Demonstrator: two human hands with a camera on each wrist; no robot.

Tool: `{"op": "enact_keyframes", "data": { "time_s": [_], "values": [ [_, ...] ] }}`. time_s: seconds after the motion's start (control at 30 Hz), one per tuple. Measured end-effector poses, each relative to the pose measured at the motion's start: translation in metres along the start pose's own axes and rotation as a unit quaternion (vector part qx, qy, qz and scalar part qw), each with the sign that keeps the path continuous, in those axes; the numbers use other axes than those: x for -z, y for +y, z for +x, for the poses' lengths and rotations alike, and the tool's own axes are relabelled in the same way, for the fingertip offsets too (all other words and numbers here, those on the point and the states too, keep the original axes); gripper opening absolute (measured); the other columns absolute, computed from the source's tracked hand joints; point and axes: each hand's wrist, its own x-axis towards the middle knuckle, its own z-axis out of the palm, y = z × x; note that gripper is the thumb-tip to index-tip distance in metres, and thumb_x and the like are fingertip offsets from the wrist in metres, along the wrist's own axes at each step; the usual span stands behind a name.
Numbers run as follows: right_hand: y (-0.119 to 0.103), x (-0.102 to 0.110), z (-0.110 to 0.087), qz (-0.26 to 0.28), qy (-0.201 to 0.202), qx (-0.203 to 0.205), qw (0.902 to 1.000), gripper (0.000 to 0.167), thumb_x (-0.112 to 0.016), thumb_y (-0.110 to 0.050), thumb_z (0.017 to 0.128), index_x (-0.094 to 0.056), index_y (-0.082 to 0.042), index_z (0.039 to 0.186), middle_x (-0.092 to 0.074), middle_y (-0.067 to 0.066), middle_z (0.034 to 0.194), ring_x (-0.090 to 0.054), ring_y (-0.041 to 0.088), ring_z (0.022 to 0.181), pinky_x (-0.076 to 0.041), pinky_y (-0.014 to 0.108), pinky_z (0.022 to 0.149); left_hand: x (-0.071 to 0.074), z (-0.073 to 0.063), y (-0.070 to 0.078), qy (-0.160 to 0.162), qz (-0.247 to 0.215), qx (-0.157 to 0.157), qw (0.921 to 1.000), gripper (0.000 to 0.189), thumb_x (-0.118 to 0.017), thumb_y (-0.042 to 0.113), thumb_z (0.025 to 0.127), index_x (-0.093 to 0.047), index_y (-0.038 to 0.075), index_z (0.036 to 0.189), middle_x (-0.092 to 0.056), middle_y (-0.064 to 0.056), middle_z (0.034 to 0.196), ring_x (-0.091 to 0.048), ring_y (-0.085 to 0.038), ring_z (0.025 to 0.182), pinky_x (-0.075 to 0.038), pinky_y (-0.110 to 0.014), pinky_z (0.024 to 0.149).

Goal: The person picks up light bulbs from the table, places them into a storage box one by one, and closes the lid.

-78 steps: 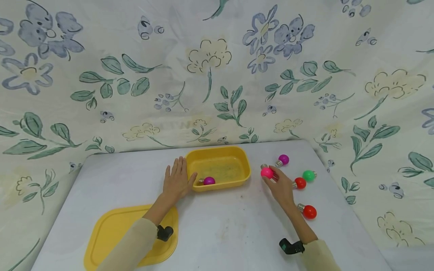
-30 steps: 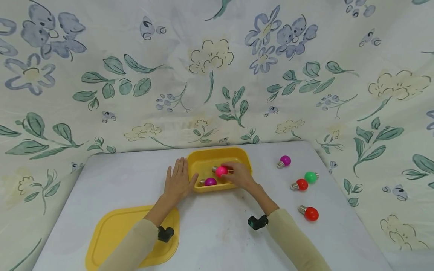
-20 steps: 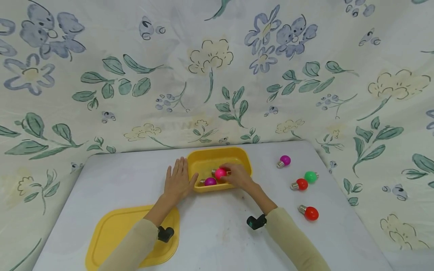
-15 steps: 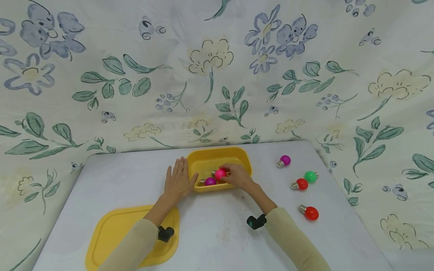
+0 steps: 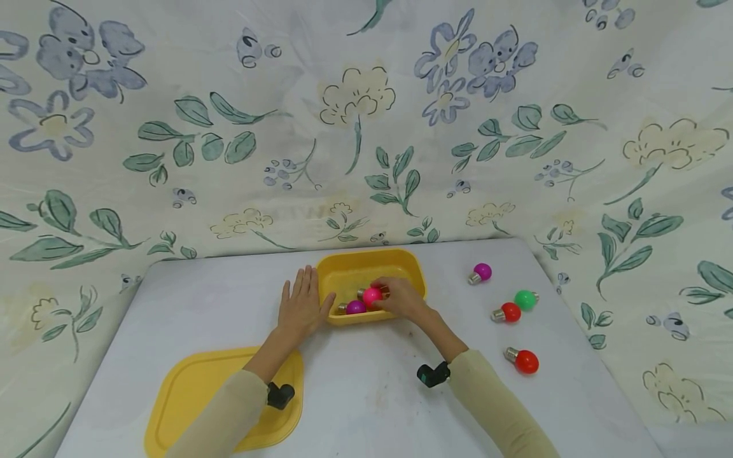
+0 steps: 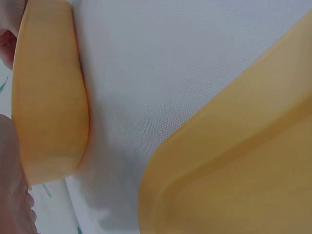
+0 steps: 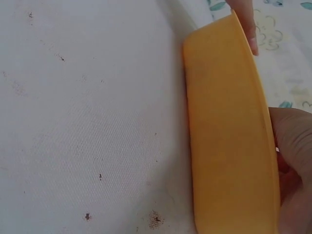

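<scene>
- We see the right hand (image 5: 403,299) inside the yellow container (image 5: 338,277), its thumb and fingers pinching the pink bulb (image 5: 373,298).
- The pink bulb lies low in the container's near half, its metal base pointing left; we cannot tell whether it touches the container's floor.
- We see the left hand (image 5: 299,306) with its fingers straight and its thumb spread, resting against the container's left end and near corner.
- Just beside the pink bulb, toward the near left corner of the container, we see a purple bulb (image 5: 356,307) on its side, base to the left.
- The container sits upright near the far edge of the white table (image 5: 366,388).
- To the right of the container we count four loose bulbs: a second purple bulb (image 5: 483,272) farthest back, a green bulb (image 5: 525,299) with a red bulb (image 5: 511,312) just beside it, and another red bulb (image 5: 525,362) nearer us, apart from the rest.
- At the near left we see a flat yellow lid (image 5: 195,391), partly covered by the left sleeve (image 5: 223,413).
- Each wrist carries a small black device (image 5: 433,375).
- Behind the table we see a pale cloth (image 5: 321,191) printed with flowers and leaves.
</scene>
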Motion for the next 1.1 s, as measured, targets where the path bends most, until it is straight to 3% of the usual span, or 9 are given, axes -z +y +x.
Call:
{"op": "enact_keyframes", "data": {
  "time_s": [0.73, 0.97, 1.1],
  "values": [
    [-0.001, 0.003, -0.001, 0.024, -0.007, -0.005, 0.9997, 0.042, -0.076, -0.013, 0.089, -0.065, -0.004, 0.128, -0.066, 0.01, 0.126, -0.063, 0.027, 0.113, -0.053, 0.034, 0.093, 0.001, 0.0, 0.001, -0.007, 0.004, 0.002, 1.0, 0.08, -0.037, 0.045, 0.106, -0.009, -0.012, 0.154, -0.009, -0.027, 0.162, -0.006, -0.04, 0.15, -0.003, -0.058, 0.118],
    [-0.001, 0.01, -0.009, 0.054, 0.015, -0.005, 0.9984, 0.035, -0.068, -0.017, 0.096, -0.064, -0.003, 0.129, -0.065, 0.011, 0.127, -0.06, 0.028, 0.116, -0.051, 0.038, 0.097, 0.0, 0.0, 0.0, -0.004, 0.005, 0.002, 1.0, 0.08, -0.037, 0.045, 0.106, -0.009, -0.012, 0.154, -0.011, -0.027, 0.162, -0.006, -0.039, 0.15, -0.005, -0.058, 0.118],
    [0.001, 0.018, -0.02, 0.067, 0.043, 0.016, 0.9967, 0.033, -0.067, -0.016, 0.097, -0.066, -0.001, 0.127, -0.066, 0.011, 0.125, -0.061, 0.028, 0.115, -0.051, 0.039, 0.096, -0.001, 0.001, -0.001, 0.0, 0.005, 0.001, 1.0, 0.079, -0.037, 0.045, 0.106, -0.01, -0.012, 0.154, -0.011, -0.027, 0.162, -0.007, -0.04, 0.15, -0.005, -0.058, 0.118]
  ]
}}
